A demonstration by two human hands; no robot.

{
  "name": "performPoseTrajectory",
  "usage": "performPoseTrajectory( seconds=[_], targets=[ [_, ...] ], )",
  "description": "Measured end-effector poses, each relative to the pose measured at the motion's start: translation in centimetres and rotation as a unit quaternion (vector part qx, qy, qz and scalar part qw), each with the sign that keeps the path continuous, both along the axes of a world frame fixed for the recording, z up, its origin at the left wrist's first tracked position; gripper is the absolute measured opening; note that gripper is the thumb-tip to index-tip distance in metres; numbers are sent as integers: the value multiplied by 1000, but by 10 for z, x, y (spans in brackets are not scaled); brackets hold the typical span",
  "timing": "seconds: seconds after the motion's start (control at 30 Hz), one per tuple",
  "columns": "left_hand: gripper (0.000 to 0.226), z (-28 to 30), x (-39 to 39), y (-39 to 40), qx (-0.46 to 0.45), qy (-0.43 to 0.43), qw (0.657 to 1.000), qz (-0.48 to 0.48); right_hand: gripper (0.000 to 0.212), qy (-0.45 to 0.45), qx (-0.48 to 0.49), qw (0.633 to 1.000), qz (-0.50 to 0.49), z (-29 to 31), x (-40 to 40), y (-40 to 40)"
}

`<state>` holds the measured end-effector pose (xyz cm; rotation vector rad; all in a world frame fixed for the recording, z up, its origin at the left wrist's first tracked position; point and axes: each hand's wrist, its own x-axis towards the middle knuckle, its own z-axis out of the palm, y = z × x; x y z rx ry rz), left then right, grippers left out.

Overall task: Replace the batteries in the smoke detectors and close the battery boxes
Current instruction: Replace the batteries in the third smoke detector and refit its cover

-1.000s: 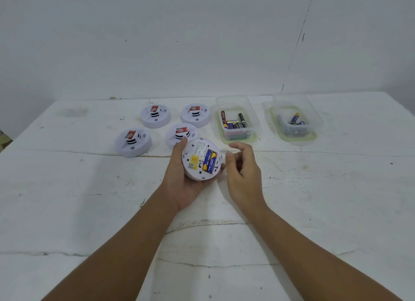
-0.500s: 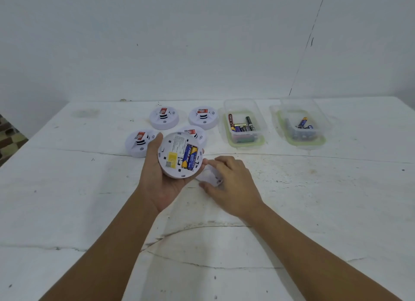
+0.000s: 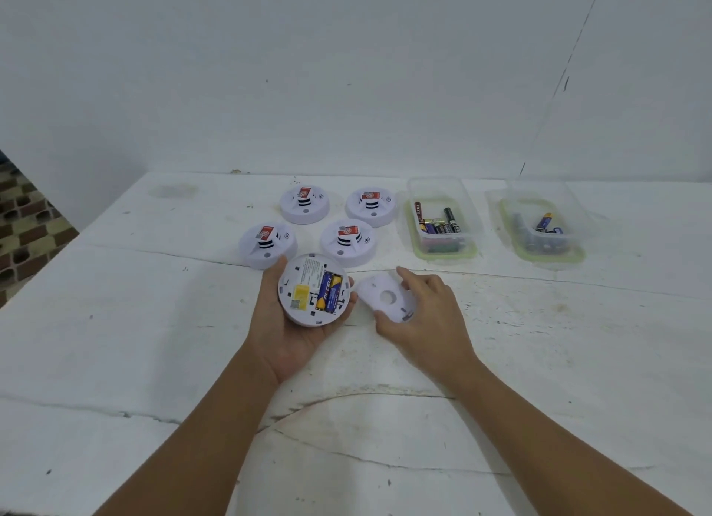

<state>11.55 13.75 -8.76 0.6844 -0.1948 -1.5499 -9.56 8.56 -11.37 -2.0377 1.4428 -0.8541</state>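
Cradling an upturned smoke detector [image 3: 314,289] in the left hand [image 3: 287,332], fingers curling round its rim, blue battery [image 3: 328,287] showing in the bay. Pinching the round white cover [image 3: 385,297] in the right hand [image 3: 422,319], just above the table [image 3: 154,342]. Sitting behind: four more detectors [image 3: 304,204], two battery boxes [image 3: 441,219].

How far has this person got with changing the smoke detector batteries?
Early on. The left hand holds one round white smoke detector upside down, its blue and yellow batteries exposed. The right hand rests on the white back cover on the table. Four more white detectors sit face up, apparently untouched, beside two clear plastic battery tubs.
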Motion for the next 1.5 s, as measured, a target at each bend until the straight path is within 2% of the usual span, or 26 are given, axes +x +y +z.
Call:
performPoseTrajectory(
  seconds=[0.03,0.13,0.2,0.27,0.33,0.47,0.63,1.1,1.5],
  targets=[
    [84,1,-1,0,3,-3,1000,-5,83,-36,3,999,-19,2,0,0],
    [68,5,-3,-4,21,-14,1000,-14,80,-141,6,989,-45,9,4,2],
    [59,10,-7,-6,34,-22,999,-15,82,-181,-6,983,-17,17,10,8],
    [61,14,-10,-8,33,-40,998,-45,81,-208,-17,978,19,25,18,13],
    [66,22,-18,-8,34,-37,995,-86,76,-198,-43,978,46,31,27,17],
    [53,29,-31,-14,40,16,991,-129,69,-136,-82,983,90,26,30,15],
    [47,18,-32,-20,43,23,984,-173,68,-79,-130,982,113,15,18,8],
    [54,11,-28,-27,34,33,979,-198,56,-58,-156,975,147,15,15,-5],
    [57,12,-29,-27,41,37,976,-212,45,-52,-145,979,134,19,15,-6]
  ],
)
